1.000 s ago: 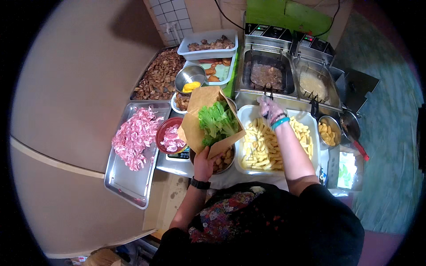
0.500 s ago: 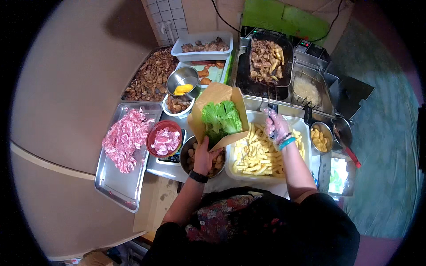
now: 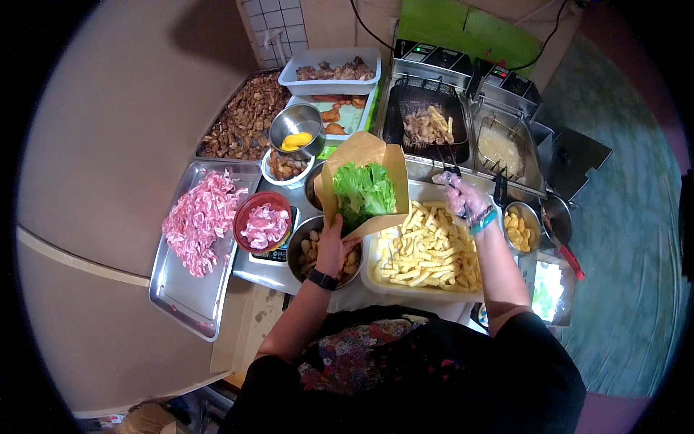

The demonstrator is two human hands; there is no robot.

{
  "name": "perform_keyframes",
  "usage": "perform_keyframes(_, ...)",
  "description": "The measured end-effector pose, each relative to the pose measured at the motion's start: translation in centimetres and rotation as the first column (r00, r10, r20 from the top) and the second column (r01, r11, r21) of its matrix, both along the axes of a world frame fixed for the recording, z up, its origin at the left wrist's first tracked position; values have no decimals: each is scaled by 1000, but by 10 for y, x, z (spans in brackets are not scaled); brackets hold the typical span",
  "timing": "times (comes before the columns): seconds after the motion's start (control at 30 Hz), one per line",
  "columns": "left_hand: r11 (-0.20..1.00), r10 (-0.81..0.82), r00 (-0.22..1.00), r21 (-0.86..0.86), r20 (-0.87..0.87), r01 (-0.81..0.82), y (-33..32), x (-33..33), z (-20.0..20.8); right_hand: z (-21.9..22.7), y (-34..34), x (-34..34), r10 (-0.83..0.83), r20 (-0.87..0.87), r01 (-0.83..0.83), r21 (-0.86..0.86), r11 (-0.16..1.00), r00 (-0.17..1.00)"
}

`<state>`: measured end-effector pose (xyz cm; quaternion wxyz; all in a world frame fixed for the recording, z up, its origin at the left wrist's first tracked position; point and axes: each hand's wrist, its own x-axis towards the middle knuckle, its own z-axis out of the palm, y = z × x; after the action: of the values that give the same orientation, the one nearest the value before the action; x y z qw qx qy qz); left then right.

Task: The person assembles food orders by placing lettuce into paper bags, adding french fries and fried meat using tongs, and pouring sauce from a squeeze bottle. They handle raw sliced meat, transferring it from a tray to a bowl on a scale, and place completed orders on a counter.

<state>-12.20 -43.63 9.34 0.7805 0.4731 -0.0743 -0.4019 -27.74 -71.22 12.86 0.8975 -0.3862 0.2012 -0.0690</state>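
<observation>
My left hand (image 3: 334, 249) grips the lower edge of an open brown paper takeaway box (image 3: 365, 150). Green lettuce leaves (image 3: 365, 189) line the box, which is tilted above a metal bowl of small rounded food pieces (image 3: 307, 249). In a clear plastic glove, my right hand (image 3: 466, 199) is closed round the dark handle of a wire fryer basket (image 3: 423, 88). The basket sits low in the left fryer well, with browned meat pieces and some fries (image 3: 429, 124) in it. Below my right hand is a white tub of pale crinkle-cut fries (image 3: 426, 249).
Right of the basket, a second fryer (image 3: 501, 148) holds foamy oil. A metal tray (image 3: 195, 300) of raw sliced meat lies left, beside a red bowl (image 3: 238, 224) on a scale. Behind are a tray of browned meat (image 3: 249, 116) and white tubs (image 3: 329, 88). Small pots (image 3: 522, 226) stand right.
The fryer basket has gone down from a raised position into the left well, and my right hand has moved slightly right with the handle. My left hand still holds the box.
</observation>
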Motion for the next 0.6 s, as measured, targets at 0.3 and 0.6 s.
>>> perform_keyframes(0.3, 990, 13, 967, 133, 254, -48, -5, -4, -4, 9, 13, -5, -61, -46, 66, 100, 993, 997)
perform_keyframes(0.6, 989, 87, 995, 114, 42, -92, -16, -5, 12, 7, 24, -13, -110, -33, 113, 85, 990, 993)
